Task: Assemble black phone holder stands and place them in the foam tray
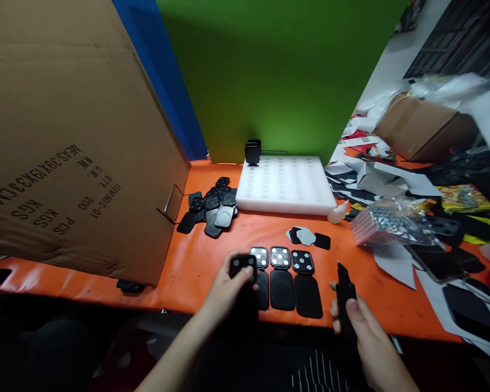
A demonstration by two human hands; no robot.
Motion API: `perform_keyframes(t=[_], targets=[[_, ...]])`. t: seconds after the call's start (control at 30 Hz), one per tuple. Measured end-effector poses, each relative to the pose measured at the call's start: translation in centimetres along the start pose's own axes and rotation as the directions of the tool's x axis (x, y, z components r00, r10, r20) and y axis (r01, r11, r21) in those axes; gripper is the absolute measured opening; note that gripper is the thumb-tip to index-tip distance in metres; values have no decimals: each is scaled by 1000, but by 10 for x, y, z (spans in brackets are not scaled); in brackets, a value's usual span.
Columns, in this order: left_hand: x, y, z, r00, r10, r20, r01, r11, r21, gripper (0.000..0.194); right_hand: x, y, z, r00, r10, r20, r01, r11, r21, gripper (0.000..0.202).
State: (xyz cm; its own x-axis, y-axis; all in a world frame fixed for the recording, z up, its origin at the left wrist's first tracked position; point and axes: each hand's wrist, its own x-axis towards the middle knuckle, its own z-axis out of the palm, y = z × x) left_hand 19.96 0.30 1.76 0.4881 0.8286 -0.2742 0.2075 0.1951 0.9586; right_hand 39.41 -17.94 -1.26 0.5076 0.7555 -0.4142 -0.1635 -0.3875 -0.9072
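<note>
My left hand (pixel 231 277) grips a black square piece with round pale dots (pixel 242 263), its thumb pressed on the face. Pinched in my right hand (pixel 357 316) is a slim black tool with a pointed tip (pixel 345 283), which looks like a utility knife. Between the hands, three black hinged pieces (pixel 282 289) lie unfolded side by side, their small upper plates (pixel 280 256) bearing white dots. The nearest of them is partly covered by my left hand. Just behind are a few white and black cut-outs (pixel 306 236).
A white foam block (pixel 286 188) stands at the back with black pieces (pixel 252 152) by its corner. A pile of black plates (pixel 212 207) lies left, beside a large carton (pixel 77 141). A small bottle (pixel 337 213), a bagged pack (pixel 387 223) and phones (pixel 471 313) sit right.
</note>
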Motion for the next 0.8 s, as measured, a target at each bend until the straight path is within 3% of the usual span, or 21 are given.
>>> perform_keyframes(t=[0.17,0.3,0.4,0.47,0.53,0.63,0.67,0.7,0.73,0.8], targets=[[48,-21,-30,984,75,-160,-22,951,310,27,1,-2,0,1000,14,-16,-13,996,92,36],[65,-34,-26,956,183,-231,-54,879,473,35,-1,-7,6,998,27,-58,-18,989,148,35],[61,-31,-18,923,272,-272,-87,837,540,40,-3,-14,13,995,49,-90,-24,965,262,34],[48,-25,-11,913,311,-264,-120,824,553,40,-4,-17,22,992,56,-116,-11,935,355,34],[25,-20,0,930,323,-174,-182,819,544,32,-5,-19,35,987,23,-158,40,923,382,36],[-20,-22,18,953,264,147,-302,848,436,28,-6,-19,67,977,-125,-172,165,955,246,43],[-36,-25,22,928,239,285,-325,894,308,36,-7,-19,79,973,-189,-130,211,961,182,43],[-51,-30,22,907,238,347,-333,910,247,43,-9,-21,91,964,-257,-68,263,957,123,42],[-64,-34,18,914,233,332,-326,909,258,45,-11,-22,103,944,-330,12,328,942,75,40],[-88,-38,-3,969,212,129,-247,879,408,36,-15,-27,121,846,-495,199,500,865,25,39]])
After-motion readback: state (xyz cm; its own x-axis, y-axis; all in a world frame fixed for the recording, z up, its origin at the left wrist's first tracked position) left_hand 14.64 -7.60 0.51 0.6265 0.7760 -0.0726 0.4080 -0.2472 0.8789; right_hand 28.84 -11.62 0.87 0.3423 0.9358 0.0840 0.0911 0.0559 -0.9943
